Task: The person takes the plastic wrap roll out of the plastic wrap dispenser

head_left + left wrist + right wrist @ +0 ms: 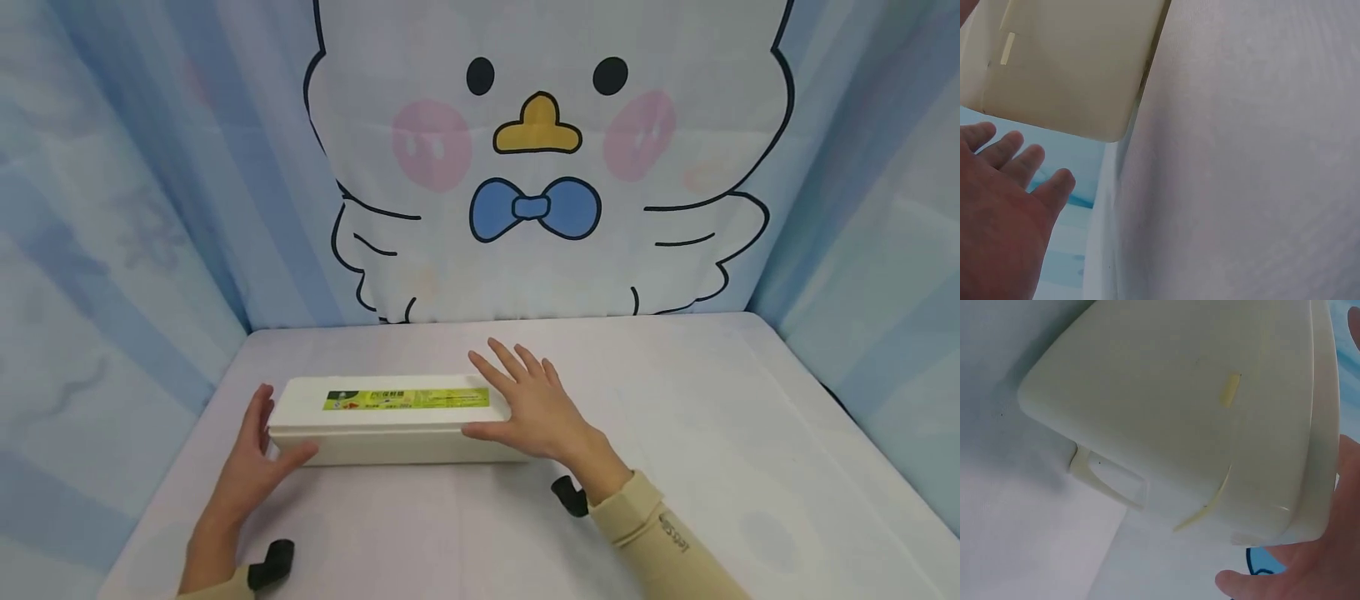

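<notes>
A long white plastic cling film box (397, 447) with a green-yellow label (406, 399) on its lid lies lengthwise across the table. My left hand (251, 473) is at its left end, thumb near the front face and fingers behind the end. In the left wrist view, that hand (1007, 209) has its fingers extended just off the box's end wall (1072, 81). Over the right end is my right hand (538, 417), fingers spread across the lid and thumb along the front edge. The right wrist view has the box end (1179, 412) close up, partly covering the hand (1325, 556).
The table (712, 467) has a white cloth. Behind it hangs a curtain (532, 283) printed with a cartoon bird, and blue curtains (97, 292) enclose the sides. Black wrist cameras (272, 565) stick out beside both forearms.
</notes>
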A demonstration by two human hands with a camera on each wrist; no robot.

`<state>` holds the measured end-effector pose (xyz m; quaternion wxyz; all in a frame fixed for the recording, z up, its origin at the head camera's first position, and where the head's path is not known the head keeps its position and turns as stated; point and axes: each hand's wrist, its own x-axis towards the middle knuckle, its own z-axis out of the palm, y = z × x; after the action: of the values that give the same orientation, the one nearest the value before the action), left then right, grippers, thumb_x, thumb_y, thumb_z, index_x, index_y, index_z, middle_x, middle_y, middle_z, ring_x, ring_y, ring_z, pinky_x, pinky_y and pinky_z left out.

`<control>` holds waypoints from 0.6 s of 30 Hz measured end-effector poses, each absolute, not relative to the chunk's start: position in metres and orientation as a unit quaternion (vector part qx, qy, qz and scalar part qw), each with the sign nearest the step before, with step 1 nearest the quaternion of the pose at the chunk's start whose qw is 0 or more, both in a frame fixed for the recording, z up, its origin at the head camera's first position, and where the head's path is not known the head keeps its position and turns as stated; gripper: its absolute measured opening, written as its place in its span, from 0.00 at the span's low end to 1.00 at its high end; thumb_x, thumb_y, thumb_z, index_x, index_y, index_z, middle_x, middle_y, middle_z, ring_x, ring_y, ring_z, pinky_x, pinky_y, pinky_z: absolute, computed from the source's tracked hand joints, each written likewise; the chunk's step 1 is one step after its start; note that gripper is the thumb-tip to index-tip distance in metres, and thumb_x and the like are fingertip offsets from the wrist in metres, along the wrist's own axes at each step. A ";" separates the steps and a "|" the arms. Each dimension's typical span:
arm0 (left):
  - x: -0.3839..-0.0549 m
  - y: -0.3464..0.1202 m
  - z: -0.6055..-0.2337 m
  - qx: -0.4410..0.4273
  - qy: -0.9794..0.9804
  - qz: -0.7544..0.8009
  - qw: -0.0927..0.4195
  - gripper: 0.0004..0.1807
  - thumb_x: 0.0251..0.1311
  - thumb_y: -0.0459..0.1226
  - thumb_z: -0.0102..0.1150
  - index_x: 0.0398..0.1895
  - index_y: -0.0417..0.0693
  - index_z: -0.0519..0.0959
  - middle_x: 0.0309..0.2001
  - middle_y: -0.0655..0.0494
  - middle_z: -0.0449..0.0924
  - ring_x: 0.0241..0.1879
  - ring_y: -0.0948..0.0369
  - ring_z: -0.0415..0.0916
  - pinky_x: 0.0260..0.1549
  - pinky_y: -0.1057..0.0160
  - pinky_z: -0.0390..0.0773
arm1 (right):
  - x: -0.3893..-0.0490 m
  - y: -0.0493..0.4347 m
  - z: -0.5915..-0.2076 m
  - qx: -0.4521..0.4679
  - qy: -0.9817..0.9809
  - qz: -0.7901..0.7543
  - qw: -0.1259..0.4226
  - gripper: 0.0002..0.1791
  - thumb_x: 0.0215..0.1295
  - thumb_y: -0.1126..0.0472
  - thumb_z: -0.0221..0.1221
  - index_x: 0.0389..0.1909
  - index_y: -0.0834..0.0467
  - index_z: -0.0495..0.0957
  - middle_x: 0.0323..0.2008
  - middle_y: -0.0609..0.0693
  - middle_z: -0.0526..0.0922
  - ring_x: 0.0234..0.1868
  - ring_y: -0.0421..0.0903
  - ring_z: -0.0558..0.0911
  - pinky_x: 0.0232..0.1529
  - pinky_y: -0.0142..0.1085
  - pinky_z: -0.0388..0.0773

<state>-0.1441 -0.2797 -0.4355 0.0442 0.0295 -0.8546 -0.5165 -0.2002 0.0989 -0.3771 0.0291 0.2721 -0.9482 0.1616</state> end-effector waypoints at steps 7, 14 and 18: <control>-0.145 -0.280 -0.440 0.020 -0.845 -0.534 0.034 0.63 0.61 0.38 0.70 0.81 0.50 0.28 0.81 0.41 0.29 0.78 0.42 0.32 0.71 0.37 0.43 | -0.203 0.095 -0.379 0.287 -0.949 0.128 -0.014 0.56 0.54 0.25 0.63 0.81 0.40 0.52 0.81 0.47 0.46 0.78 0.61 0.48 0.68 0.69 0.50; -0.148 -0.281 -0.443 0.007 -0.843 -0.538 0.031 0.64 0.60 0.36 0.71 0.81 0.51 0.27 0.81 0.45 0.30 0.78 0.42 0.37 0.69 0.33 0.48 | -0.207 0.092 -0.377 0.291 -0.950 0.106 -0.034 0.57 0.53 0.25 0.64 0.81 0.40 0.52 0.80 0.46 0.51 0.77 0.58 0.54 0.65 0.66 0.59; -0.149 -0.278 -0.443 0.012 -0.846 -0.533 0.030 0.65 0.59 0.38 0.73 0.82 0.52 0.27 0.81 0.44 0.31 0.77 0.41 0.38 0.68 0.32 0.49 | -0.208 0.092 -0.377 0.293 -0.950 0.092 -0.047 0.57 0.53 0.26 0.65 0.81 0.40 0.52 0.79 0.48 0.53 0.76 0.58 0.56 0.63 0.61 0.64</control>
<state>-0.1493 -0.2776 -0.4432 0.0296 0.0116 -0.8458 -0.5325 -0.2084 0.0921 -0.3766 -0.0474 0.2934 -0.9504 0.0922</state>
